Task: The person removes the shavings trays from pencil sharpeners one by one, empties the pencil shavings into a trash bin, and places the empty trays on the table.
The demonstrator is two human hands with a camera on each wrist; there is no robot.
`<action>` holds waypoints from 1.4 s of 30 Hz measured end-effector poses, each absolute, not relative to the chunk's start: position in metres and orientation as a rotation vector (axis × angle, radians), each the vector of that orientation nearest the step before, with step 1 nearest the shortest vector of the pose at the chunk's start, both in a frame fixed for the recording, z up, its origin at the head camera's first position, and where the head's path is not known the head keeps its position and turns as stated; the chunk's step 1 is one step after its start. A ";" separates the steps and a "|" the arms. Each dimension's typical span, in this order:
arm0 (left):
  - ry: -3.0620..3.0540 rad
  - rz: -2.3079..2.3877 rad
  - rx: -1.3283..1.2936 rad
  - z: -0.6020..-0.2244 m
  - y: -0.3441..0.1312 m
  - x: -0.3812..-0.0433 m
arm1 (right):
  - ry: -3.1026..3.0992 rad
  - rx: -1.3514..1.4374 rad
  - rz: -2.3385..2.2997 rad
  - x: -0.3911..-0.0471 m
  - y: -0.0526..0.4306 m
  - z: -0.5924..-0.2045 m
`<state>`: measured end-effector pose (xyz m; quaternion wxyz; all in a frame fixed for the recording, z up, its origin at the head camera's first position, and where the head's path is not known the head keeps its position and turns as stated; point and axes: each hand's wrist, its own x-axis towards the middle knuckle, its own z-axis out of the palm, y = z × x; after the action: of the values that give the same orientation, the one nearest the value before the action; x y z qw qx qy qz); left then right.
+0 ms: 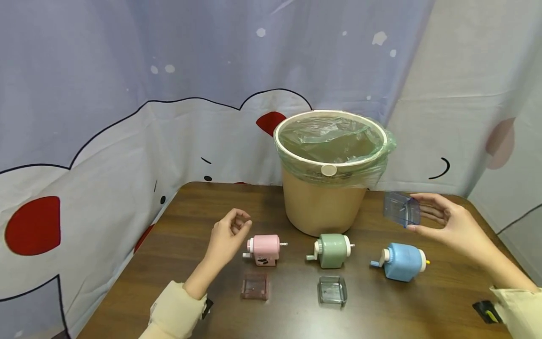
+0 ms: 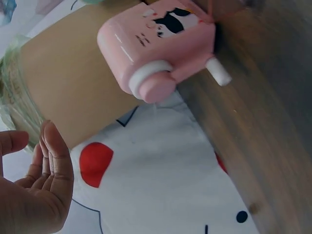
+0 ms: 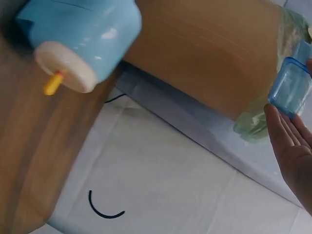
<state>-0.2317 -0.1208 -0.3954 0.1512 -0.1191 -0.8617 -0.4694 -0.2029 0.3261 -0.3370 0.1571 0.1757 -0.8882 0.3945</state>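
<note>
Between thumb and fingers, my right hand (image 1: 444, 219) pinches a clear blue shavings tray (image 1: 401, 209), held up above the table to the right of the bin. Below it stands a blue crank pencil sharpener (image 1: 404, 262) with a yellow tip poking out. My left hand (image 1: 228, 238) hovers beside a pink pencil sharpener (image 1: 266, 249), its fingers loosely bent around nothing. A green pencil sharpener (image 1: 333, 251) stands in the middle. In front of the pink and green sharpeners lie a clear pink tray (image 1: 255, 286) and a clear grey-green tray (image 1: 332, 290).
A beige bin (image 1: 323, 202) lined with a thin green bag (image 1: 383, 162) stands behind the sharpeners. The brown wooden table (image 1: 190, 263) backs onto a printed curtain (image 1: 127, 141). A small black object (image 1: 486, 311) is by the right sleeve.
</note>
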 end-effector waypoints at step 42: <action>-2.521 -1.365 -0.146 -0.427 -0.144 -0.236 | -2.820 0.834 1.128 -0.144 0.357 -0.475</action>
<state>-0.2356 -0.1444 -0.4275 0.1349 -0.0505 -0.8702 -0.4713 -0.1439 0.3574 -0.4754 -0.0040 0.2648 -0.8953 0.3582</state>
